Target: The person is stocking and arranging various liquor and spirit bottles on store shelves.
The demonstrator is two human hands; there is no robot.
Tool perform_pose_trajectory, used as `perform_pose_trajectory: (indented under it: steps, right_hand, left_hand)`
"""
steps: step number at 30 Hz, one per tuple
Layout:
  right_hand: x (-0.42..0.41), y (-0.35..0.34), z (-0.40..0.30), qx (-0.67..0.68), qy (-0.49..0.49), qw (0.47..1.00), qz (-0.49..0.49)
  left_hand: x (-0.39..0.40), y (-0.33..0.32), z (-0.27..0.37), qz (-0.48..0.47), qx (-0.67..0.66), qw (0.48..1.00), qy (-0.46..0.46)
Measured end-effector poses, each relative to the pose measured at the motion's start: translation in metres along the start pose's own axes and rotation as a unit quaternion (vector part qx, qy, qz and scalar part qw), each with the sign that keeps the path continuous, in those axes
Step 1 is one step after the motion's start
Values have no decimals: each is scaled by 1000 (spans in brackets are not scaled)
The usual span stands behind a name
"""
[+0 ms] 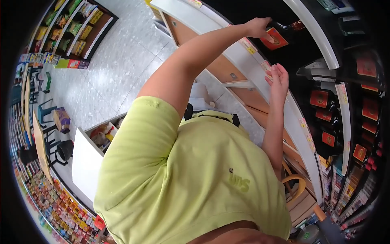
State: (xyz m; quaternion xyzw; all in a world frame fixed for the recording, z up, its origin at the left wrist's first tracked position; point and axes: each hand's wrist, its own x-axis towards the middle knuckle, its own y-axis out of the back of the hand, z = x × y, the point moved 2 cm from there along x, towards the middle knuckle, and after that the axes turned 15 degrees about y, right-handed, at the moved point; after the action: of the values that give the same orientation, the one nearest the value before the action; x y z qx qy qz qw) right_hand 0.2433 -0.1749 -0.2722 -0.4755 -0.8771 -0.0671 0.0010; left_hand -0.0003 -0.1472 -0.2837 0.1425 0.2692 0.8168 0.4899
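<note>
At the upper right, my left hand (259,28) reaches across the white shelf edge (231,39) and is closed on a dark glass bottle (281,26) with a red label. My thumb lies over the label, and the bottle's neck points right. Much of the bottle blends into the dark shelf interior. Lower down, my right hand (278,78) is raised beside the same shelf edge, close to its price tags (265,65). Its fingers are slightly bent and nothing is in it.
More red-labelled bottles (319,99) stand on the shelves at right, behind a curved upper shelf edge (317,36). Wooden cabinet doors (233,68) run below. A wooden chair (295,186) stands lower right. A white bin (88,161) with packets is at left; a snack rack (73,27) stands upper left.
</note>
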Motion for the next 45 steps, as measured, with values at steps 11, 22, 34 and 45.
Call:
perform_pose_trajectory:
  steps: [11,22,34,45]
  right_hand:
    - [-15,7,-1,17,-28,999,4]
    - [-7,6,-4,20,-11,1000,-2]
    - [25,1,-12,39,60,997,31]
    - [1,7,-2,13,-5,997,77]
  left_hand:
    - [-3,2,0,-25,15,1000,3]
    - [-3,1,0,-15,15,1000,2]
    - [-7,2,4,-14,-19,1000,17]
    - [54,-25,3,-27,-117,992,-24]
